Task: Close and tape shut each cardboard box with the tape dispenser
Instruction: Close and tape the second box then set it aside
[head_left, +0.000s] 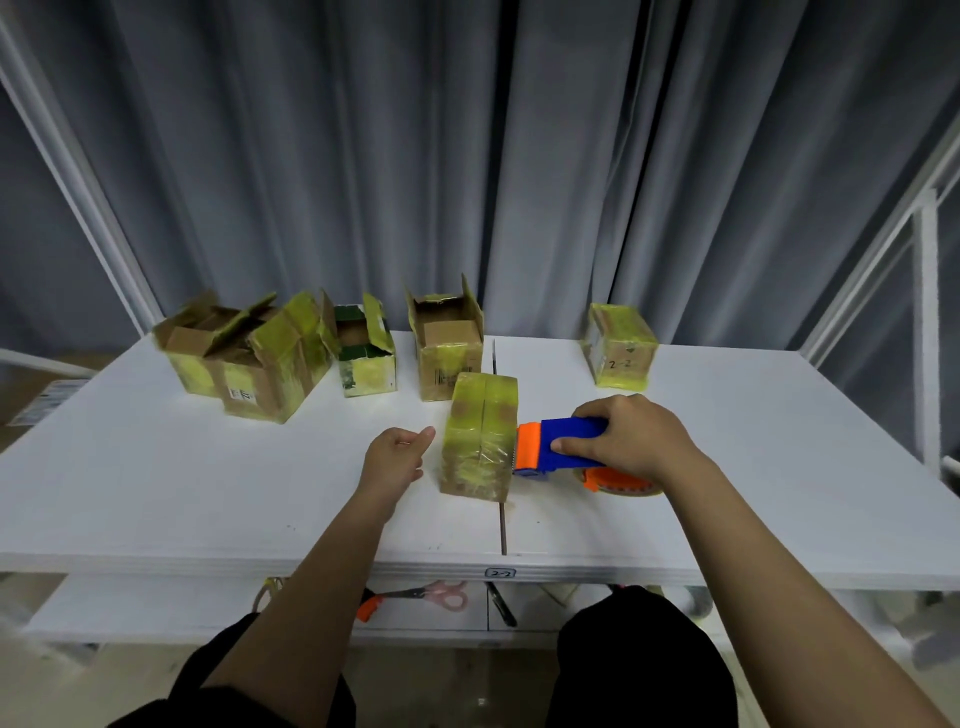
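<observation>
- The right hand (631, 439) grips the blue handle of the tape dispenser (563, 449), fingers curled over the top and thumb along the near side.
- The dispenser's orange front end touches the right side of the closed box (480, 434) in the middle of the table; its tape roll shows below the wrist, at the tabletop.
- The left hand (395, 460) holds nothing, fingers loosely curled, just beside the box's left side; I cannot tell whether a fingertip touches it.
- The closed box stands upright over the seam of the white table (156, 493), wrapped in yellowish tape, its top flaps meeting in a line.
- Along the far edge stand four open boxes: two large ones (244, 364) pressed together at the left, a small green-printed one (363, 358), and a taller one (447, 348) with raised flaps.
- A taped box marked "2-2" (621, 348) stands apart at the far right.
- On the lower shelf lie pink-handled scissors (431, 595) and a dark pen (501, 605).
- Grey curtains (363, 156) hang behind.
</observation>
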